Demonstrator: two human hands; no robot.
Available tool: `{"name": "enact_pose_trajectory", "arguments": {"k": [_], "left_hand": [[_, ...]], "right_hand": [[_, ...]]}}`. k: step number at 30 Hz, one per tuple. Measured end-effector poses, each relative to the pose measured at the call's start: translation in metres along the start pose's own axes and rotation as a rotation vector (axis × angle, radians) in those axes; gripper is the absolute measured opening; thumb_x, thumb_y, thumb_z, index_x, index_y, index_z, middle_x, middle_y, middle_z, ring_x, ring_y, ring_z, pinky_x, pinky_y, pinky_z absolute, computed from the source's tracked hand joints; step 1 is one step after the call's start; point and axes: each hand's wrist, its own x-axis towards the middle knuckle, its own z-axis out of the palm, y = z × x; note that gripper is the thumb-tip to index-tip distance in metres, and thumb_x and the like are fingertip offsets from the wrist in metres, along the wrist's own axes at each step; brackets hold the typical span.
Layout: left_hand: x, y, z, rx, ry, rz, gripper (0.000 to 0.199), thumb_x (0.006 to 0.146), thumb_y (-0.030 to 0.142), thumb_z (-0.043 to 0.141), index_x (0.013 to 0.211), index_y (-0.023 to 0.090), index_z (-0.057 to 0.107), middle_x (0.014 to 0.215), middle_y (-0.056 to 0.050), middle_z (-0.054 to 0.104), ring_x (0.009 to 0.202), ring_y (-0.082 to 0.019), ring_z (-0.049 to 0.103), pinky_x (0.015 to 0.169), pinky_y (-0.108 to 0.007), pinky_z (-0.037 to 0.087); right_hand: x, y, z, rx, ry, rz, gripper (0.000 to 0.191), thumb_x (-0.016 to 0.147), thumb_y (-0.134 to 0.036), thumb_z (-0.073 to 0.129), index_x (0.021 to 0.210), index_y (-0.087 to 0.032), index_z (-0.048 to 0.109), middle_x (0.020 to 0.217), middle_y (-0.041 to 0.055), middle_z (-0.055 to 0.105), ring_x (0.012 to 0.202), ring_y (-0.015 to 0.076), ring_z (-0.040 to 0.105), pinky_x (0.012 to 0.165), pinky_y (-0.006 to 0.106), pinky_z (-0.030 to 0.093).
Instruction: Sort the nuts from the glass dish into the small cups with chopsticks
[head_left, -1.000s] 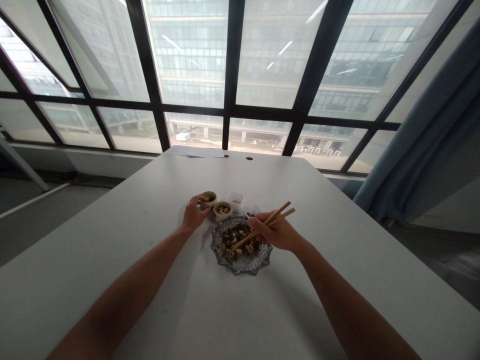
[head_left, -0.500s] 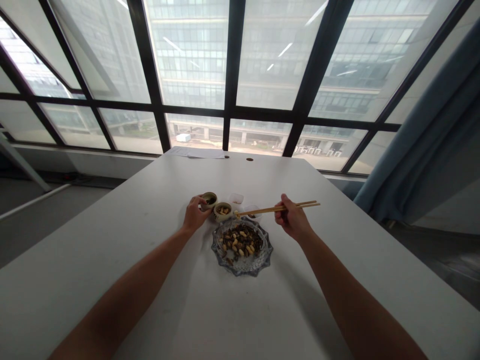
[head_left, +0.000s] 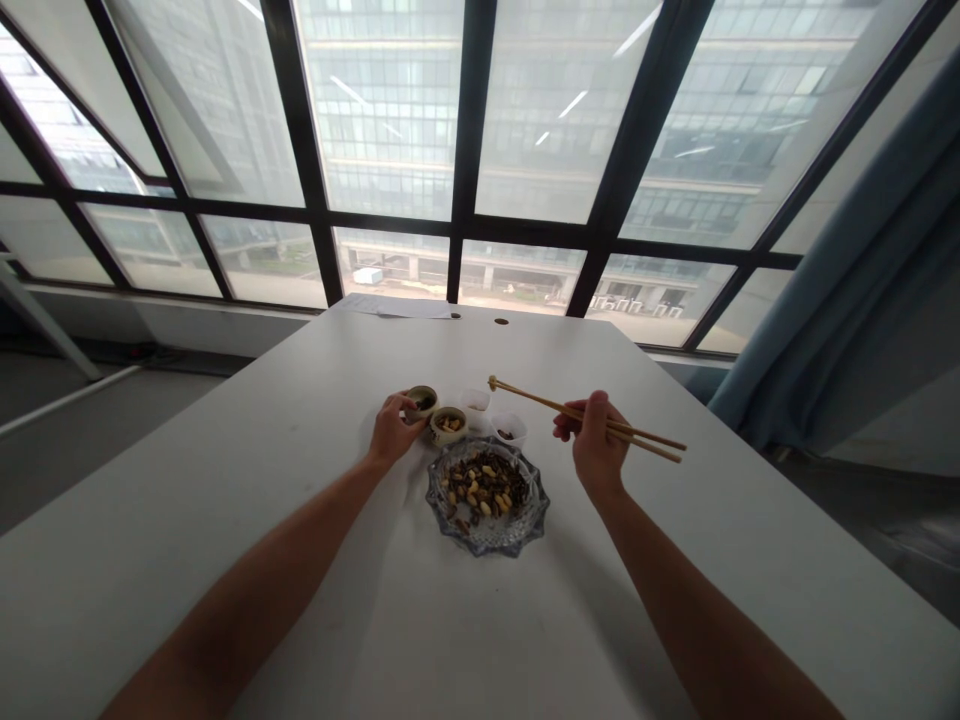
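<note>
Pinched in my right hand (head_left: 600, 445) is a pair of wooden chopsticks (head_left: 536, 399). Their tips hold a small pale piece, perhaps a peanut (head_left: 493, 382), raised near the small clear cup (head_left: 475, 403). My left hand (head_left: 391, 430) has its fingers closed on the near-left side of a small greenish ceramic cup (head_left: 430, 408) with dark bits inside. A second ceramic cup (head_left: 449, 440) touches it and contains peanuts. To the right stands another clear cup (head_left: 517, 430) with dark bits. In front, a scalloped glass dish (head_left: 487, 543) carries mixed peanuts and sunflower seeds (head_left: 499, 490).
Everything stands on a white table (head_left: 300, 500). Sheets of paper (head_left: 397, 306) lie at its far edge near a round hole (head_left: 501, 321). Beyond are large windows with dark frames, and a blue curtain (head_left: 825, 260) hangs at the right.
The chopstick tips have risen from beside the peanut cup, moving up and slightly right with the pale piece in them. My left hand keeps its hold on the ceramic cup.
</note>
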Motion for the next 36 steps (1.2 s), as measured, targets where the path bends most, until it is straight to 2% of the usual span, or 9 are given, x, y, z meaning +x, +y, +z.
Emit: {"name": "enact_pose_trajectory", "arguments": {"k": [4,9,16,20,24,27,30,32,36], "left_hand": [[0.000,-0.001,0.000,0.015,-0.008,0.009,0.029,0.069,0.021,0.081,0.089,0.020,0.060,0.123,-0.012,0.066,0.106,-0.024,0.068,0.075,-0.034,0.061],[-0.001,0.003,-0.002,0.038,-0.021,0.029,0.029,0.069,0.022,0.082,0.088,0.021,0.060,0.125,-0.012,0.066,0.110,-0.026,0.067,0.076,-0.035,0.060],[-0.001,0.005,-0.002,0.045,-0.016,0.028,0.029,0.069,0.021,0.082,0.090,0.021,0.061,0.124,-0.012,0.067,0.113,-0.027,0.066,0.079,-0.037,0.060],[0.000,0.004,-0.001,0.042,-0.013,0.011,0.031,0.068,0.019,0.081,0.092,0.021,0.061,0.124,-0.011,0.067,0.112,-0.027,0.066,0.077,-0.036,0.059],[0.000,0.004,-0.002,0.048,-0.001,0.009,0.030,0.068,0.018,0.081,0.091,0.021,0.061,0.123,-0.011,0.067,0.113,-0.027,0.066,0.080,-0.037,0.059],[0.000,0.005,-0.002,0.049,-0.002,0.018,0.029,0.069,0.020,0.081,0.090,0.022,0.061,0.124,-0.011,0.067,0.113,-0.027,0.065,0.082,-0.038,0.059],[-0.001,0.004,-0.003,0.052,-0.010,0.017,0.030,0.069,0.020,0.082,0.091,0.022,0.061,0.124,-0.011,0.067,0.113,-0.027,0.066,0.083,-0.039,0.059],[-0.001,0.004,-0.003,0.054,-0.014,0.017,0.031,0.069,0.021,0.082,0.092,0.022,0.061,0.124,-0.011,0.067,0.113,-0.028,0.066,0.083,-0.040,0.059],[-0.001,0.004,-0.003,0.058,-0.008,0.026,0.030,0.069,0.020,0.082,0.091,0.022,0.061,0.123,-0.011,0.067,0.113,-0.027,0.066,0.084,-0.039,0.059]], "right_hand": [[-0.018,0.000,0.013,-0.051,-0.129,-0.041,0.056,0.090,-0.074,0.050,0.076,-0.021,0.060,0.058,0.0036,0.065,0.045,0.0155,0.059,0.043,0.028,0.046],[-0.024,0.012,0.023,-0.077,-0.429,0.044,0.057,0.082,-0.076,0.061,0.078,-0.019,0.066,0.065,0.0050,0.070,0.054,0.0170,0.064,0.052,0.031,0.054],[-0.005,-0.005,0.004,-0.112,-0.359,0.102,0.067,0.081,-0.084,0.052,0.067,-0.019,0.064,0.048,0.0039,0.062,0.037,0.0137,0.054,0.036,0.026,0.042],[0.003,-0.014,-0.008,-0.207,-0.477,0.121,0.067,0.077,-0.084,0.057,0.060,-0.019,0.062,0.044,0.0029,0.059,0.032,0.0120,0.049,0.032,0.024,0.037],[0.002,-0.012,-0.012,-0.291,-0.583,0.060,0.063,0.081,-0.078,0.059,0.063,-0.018,0.064,0.048,0.0031,0.062,0.037,0.0124,0.054,0.035,0.023,0.040],[-0.002,-0.012,-0.012,-0.356,-0.745,0.010,0.059,0.086,-0.070,0.060,0.061,-0.018,0.065,0.051,0.0041,0.064,0.041,0.0127,0.057,0.039,0.022,0.043],[-0.004,-0.015,-0.012,-0.367,-0.890,0.048,0.057,0.086,-0.066,0.062,0.058,-0.017,0.064,0.050,0.0047,0.065,0.042,0.0134,0.059,0.040,0.022,0.044],[-0.003,-0.017,-0.013,-0.328,-0.905,0.107,0.058,0.085,-0.069,0.062,0.059,-0.017,0.065,0.050,0.0045,0.065,0.041,0.0134,0.058,0.039,0.022,0.043],[0.005,-0.021,-0.021,-0.279,-0.745,0.108,0.063,0.085,-0.075,0.058,0.064,-0.016,0.067,0.049,0.0043,0.064,0.038,0.0126,0.056,0.037,0.022,0.043]]}}
